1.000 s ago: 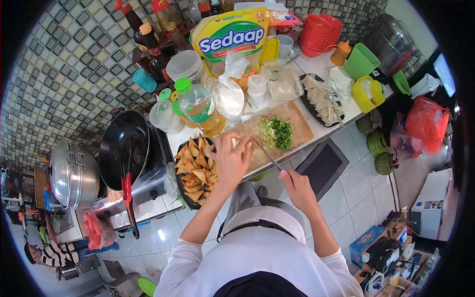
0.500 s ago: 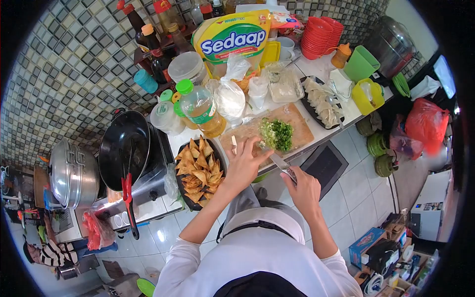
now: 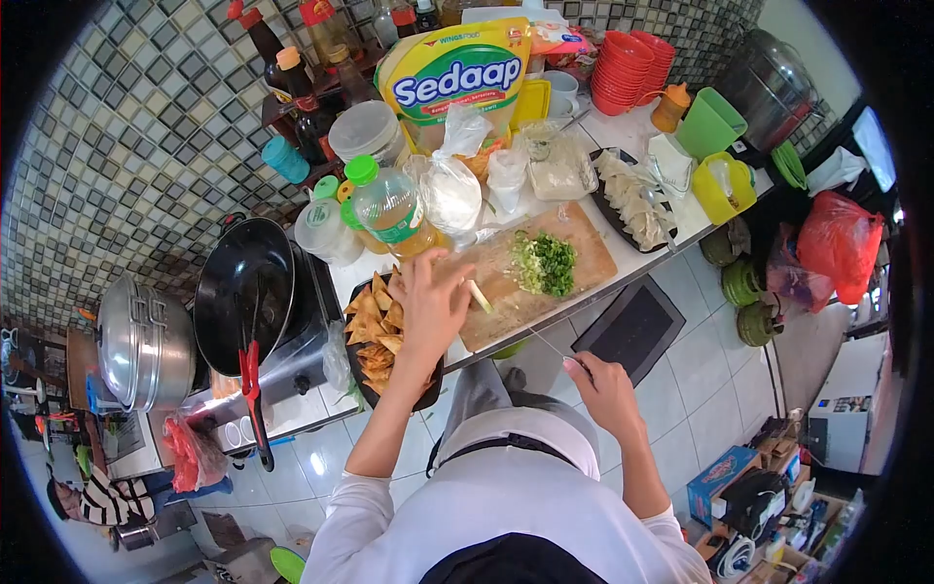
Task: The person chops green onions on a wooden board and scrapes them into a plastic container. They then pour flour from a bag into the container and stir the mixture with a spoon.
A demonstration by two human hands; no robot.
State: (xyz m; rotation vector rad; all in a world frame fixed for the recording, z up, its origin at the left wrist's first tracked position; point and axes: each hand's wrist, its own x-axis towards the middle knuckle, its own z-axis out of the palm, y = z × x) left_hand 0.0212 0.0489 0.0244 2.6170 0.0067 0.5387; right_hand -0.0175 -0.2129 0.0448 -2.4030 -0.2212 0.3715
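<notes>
A pile of chopped green onion [image 3: 547,265] lies on the wooden cutting board [image 3: 589,234]. At the board's left end is a pale stalk piece [image 3: 481,296], just right of the fingers of my left hand [image 3: 433,295]. That hand hovers between the board and the black plate of fried triangular pastries [image 3: 375,331], its fingers apart and holding nothing visible. My right hand [image 3: 605,387] is closed around the handle of a knife [image 3: 550,343], below the board's front edge. The blade is seen nearly edge-on, pointing up and left toward the board.
An oil bottle [image 3: 387,209] with a green cap stands behind my left hand. On the right is a black plate of folded dumplings [image 3: 632,200]. A black wok [image 3: 245,292] with red-handled tongs [image 3: 251,389] sits at left. In the lower left, a person [image 3: 107,498] wears stripes.
My left hand has moved left off the chopped pile toward the pastry plate. My right hand has drawn the knife down and right, away from the board. The stalk piece now shows uncovered.
</notes>
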